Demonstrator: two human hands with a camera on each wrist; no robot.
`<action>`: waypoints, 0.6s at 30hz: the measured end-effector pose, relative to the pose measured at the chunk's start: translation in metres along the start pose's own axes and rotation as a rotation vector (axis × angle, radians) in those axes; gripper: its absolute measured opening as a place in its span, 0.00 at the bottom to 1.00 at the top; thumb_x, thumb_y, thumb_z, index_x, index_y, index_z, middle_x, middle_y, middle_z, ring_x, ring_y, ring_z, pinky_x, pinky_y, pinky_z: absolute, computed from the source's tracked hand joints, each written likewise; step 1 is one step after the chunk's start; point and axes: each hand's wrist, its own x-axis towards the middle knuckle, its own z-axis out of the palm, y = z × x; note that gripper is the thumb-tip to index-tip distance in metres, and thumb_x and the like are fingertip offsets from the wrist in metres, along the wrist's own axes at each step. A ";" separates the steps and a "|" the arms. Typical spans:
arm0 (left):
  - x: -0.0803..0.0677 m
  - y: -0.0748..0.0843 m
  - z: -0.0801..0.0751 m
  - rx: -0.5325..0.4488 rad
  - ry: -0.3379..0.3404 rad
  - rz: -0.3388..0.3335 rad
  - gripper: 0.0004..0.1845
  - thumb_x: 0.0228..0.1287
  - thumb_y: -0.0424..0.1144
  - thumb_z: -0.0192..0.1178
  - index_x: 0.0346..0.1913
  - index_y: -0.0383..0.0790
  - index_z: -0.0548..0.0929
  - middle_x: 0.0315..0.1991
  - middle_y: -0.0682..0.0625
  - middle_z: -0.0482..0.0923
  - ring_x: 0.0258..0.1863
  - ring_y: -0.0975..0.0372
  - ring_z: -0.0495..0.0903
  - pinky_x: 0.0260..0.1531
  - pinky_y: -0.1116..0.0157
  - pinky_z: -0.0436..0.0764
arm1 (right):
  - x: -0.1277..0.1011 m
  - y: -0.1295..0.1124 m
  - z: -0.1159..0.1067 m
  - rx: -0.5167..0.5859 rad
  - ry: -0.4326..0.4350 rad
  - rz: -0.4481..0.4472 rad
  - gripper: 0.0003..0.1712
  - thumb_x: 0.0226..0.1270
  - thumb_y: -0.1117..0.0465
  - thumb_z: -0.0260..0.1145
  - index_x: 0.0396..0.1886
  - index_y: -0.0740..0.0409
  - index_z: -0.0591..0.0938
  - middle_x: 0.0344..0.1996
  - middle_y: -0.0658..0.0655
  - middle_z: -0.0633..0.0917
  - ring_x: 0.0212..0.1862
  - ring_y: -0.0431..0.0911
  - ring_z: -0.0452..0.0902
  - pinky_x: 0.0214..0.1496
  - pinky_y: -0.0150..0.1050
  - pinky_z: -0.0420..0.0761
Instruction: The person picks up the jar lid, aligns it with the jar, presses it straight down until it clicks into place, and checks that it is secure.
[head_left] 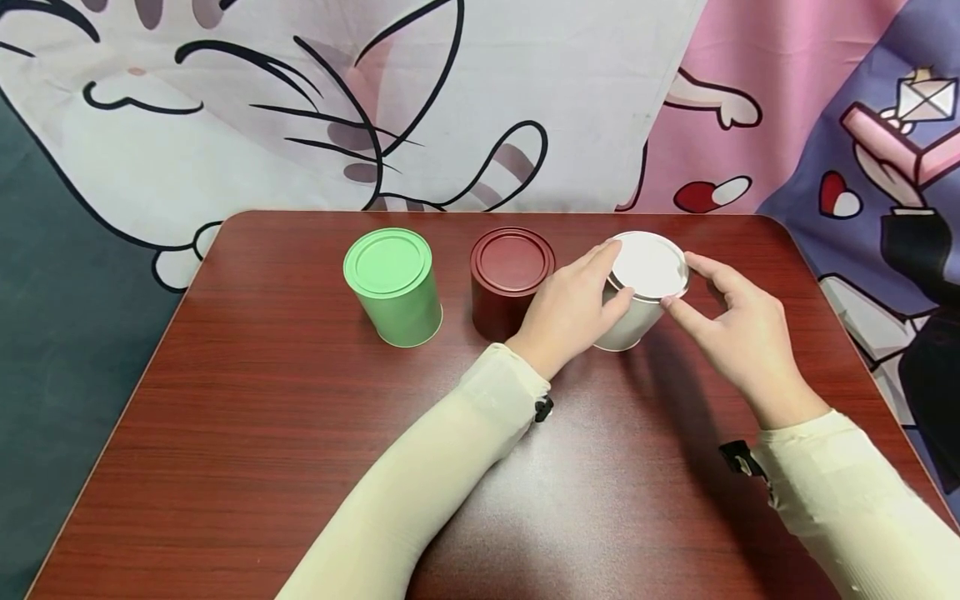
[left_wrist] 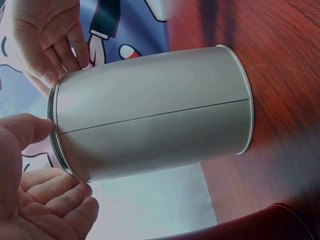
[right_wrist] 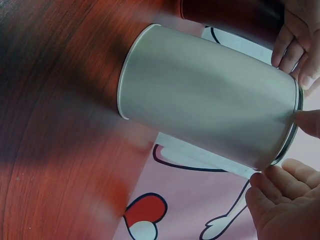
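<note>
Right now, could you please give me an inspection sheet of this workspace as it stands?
Surface: dark red wooden table, no spills seen.
Job's things: white tin standing upright, its lid on top.
Clutter: green tin and dark red tin, both lidded, stand left of the white tin.
Grips: left hand has fingertips on the lid's rim; right hand touches the rim from the other side.
Cables: nothing seen.
Surroundings: cartoon cat cloth behind the table; small black clips at both cream sleeves.
</note>
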 end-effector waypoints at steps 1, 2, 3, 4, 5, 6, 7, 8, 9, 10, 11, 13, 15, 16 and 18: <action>0.000 0.000 0.000 0.000 -0.003 -0.001 0.31 0.70 0.47 0.61 0.71 0.38 0.72 0.69 0.49 0.73 0.64 0.60 0.77 0.61 0.67 0.76 | 0.000 0.000 0.000 0.000 0.000 0.003 0.33 0.62 0.53 0.74 0.67 0.50 0.79 0.61 0.59 0.82 0.61 0.58 0.78 0.63 0.48 0.76; 0.001 0.000 0.000 0.000 -0.006 -0.004 0.31 0.70 0.47 0.61 0.71 0.38 0.71 0.69 0.49 0.73 0.64 0.61 0.76 0.61 0.67 0.75 | 0.001 0.000 0.000 0.005 0.000 0.003 0.32 0.63 0.53 0.74 0.67 0.51 0.79 0.61 0.60 0.81 0.61 0.59 0.78 0.64 0.47 0.76; 0.002 0.000 -0.001 -0.001 -0.008 -0.005 0.31 0.70 0.47 0.61 0.71 0.38 0.71 0.70 0.49 0.72 0.65 0.61 0.75 0.62 0.67 0.75 | 0.001 0.000 0.000 -0.001 0.001 0.007 0.32 0.63 0.53 0.73 0.67 0.50 0.79 0.62 0.59 0.81 0.61 0.58 0.78 0.64 0.44 0.76; 0.002 0.000 -0.001 -0.003 -0.008 -0.006 0.31 0.70 0.47 0.61 0.71 0.38 0.71 0.70 0.49 0.72 0.66 0.61 0.74 0.63 0.66 0.74 | 0.002 0.001 0.000 0.000 0.002 0.008 0.32 0.63 0.53 0.73 0.67 0.50 0.79 0.62 0.59 0.81 0.61 0.58 0.79 0.64 0.43 0.76; 0.003 0.000 0.000 -0.001 -0.013 -0.009 0.31 0.70 0.47 0.61 0.72 0.38 0.71 0.70 0.50 0.72 0.67 0.61 0.73 0.63 0.67 0.73 | 0.002 0.001 0.000 -0.001 0.002 0.009 0.32 0.63 0.53 0.73 0.67 0.50 0.79 0.62 0.59 0.81 0.61 0.57 0.79 0.64 0.38 0.76; 0.003 0.000 0.000 0.000 -0.014 -0.010 0.31 0.70 0.47 0.61 0.72 0.38 0.71 0.70 0.50 0.71 0.67 0.61 0.73 0.64 0.67 0.73 | 0.003 0.001 0.000 0.006 0.003 0.009 0.32 0.63 0.53 0.73 0.67 0.51 0.79 0.61 0.59 0.82 0.61 0.58 0.79 0.65 0.38 0.76; 0.004 0.000 0.000 0.000 -0.015 -0.010 0.31 0.70 0.47 0.61 0.72 0.38 0.70 0.70 0.50 0.71 0.67 0.61 0.73 0.64 0.67 0.73 | 0.003 0.002 0.000 0.012 0.003 0.009 0.32 0.63 0.53 0.73 0.67 0.52 0.79 0.61 0.59 0.82 0.61 0.58 0.78 0.65 0.37 0.75; 0.004 0.000 0.000 0.000 -0.016 -0.012 0.31 0.70 0.47 0.61 0.72 0.38 0.70 0.71 0.50 0.71 0.67 0.61 0.73 0.64 0.67 0.73 | 0.004 0.002 0.000 0.015 0.002 0.008 0.32 0.63 0.54 0.73 0.67 0.52 0.79 0.61 0.60 0.82 0.61 0.58 0.78 0.65 0.38 0.75; 0.005 0.000 0.000 0.000 -0.016 -0.012 0.31 0.70 0.47 0.61 0.72 0.38 0.70 0.70 0.49 0.71 0.67 0.61 0.73 0.64 0.67 0.73 | 0.004 0.002 0.000 0.014 0.001 0.010 0.32 0.63 0.54 0.74 0.67 0.53 0.79 0.61 0.60 0.82 0.61 0.58 0.78 0.65 0.36 0.75; 0.005 0.000 0.000 0.001 -0.018 -0.013 0.31 0.70 0.47 0.61 0.72 0.38 0.70 0.70 0.50 0.71 0.67 0.61 0.73 0.64 0.67 0.73 | 0.005 0.002 0.000 0.019 0.000 0.010 0.32 0.63 0.54 0.74 0.66 0.53 0.79 0.61 0.60 0.82 0.61 0.58 0.78 0.65 0.38 0.75; 0.005 0.000 0.001 0.005 -0.020 -0.014 0.32 0.70 0.48 0.61 0.72 0.38 0.70 0.70 0.50 0.71 0.67 0.61 0.73 0.64 0.67 0.73 | 0.005 0.003 0.000 0.019 -0.001 0.012 0.32 0.63 0.54 0.74 0.67 0.53 0.79 0.61 0.60 0.82 0.61 0.59 0.78 0.66 0.38 0.74; 0.006 0.000 0.001 0.010 -0.021 -0.016 0.32 0.71 0.48 0.61 0.72 0.38 0.70 0.70 0.50 0.72 0.67 0.62 0.73 0.64 0.67 0.73 | 0.006 0.003 0.000 0.015 -0.003 0.014 0.32 0.63 0.54 0.74 0.67 0.53 0.79 0.61 0.60 0.82 0.61 0.58 0.78 0.65 0.43 0.75; 0.006 0.001 0.001 0.017 -0.028 -0.020 0.32 0.71 0.49 0.61 0.72 0.38 0.70 0.70 0.50 0.72 0.67 0.62 0.73 0.64 0.67 0.73 | 0.006 0.003 0.000 0.010 -0.004 0.017 0.32 0.63 0.53 0.73 0.67 0.52 0.79 0.61 0.60 0.82 0.61 0.59 0.78 0.65 0.44 0.75; 0.006 0.001 0.001 0.019 -0.032 -0.023 0.32 0.71 0.49 0.61 0.72 0.38 0.70 0.70 0.50 0.72 0.67 0.62 0.73 0.64 0.67 0.73 | 0.006 0.003 0.000 0.009 -0.005 0.019 0.32 0.63 0.53 0.73 0.67 0.52 0.79 0.61 0.59 0.82 0.61 0.59 0.78 0.65 0.46 0.75; 0.007 0.001 0.001 0.022 -0.038 -0.028 0.32 0.71 0.49 0.61 0.72 0.39 0.70 0.69 0.50 0.73 0.67 0.62 0.74 0.64 0.67 0.73 | 0.006 0.003 0.000 0.003 -0.007 0.026 0.32 0.63 0.52 0.73 0.67 0.51 0.79 0.61 0.59 0.82 0.60 0.58 0.79 0.65 0.47 0.75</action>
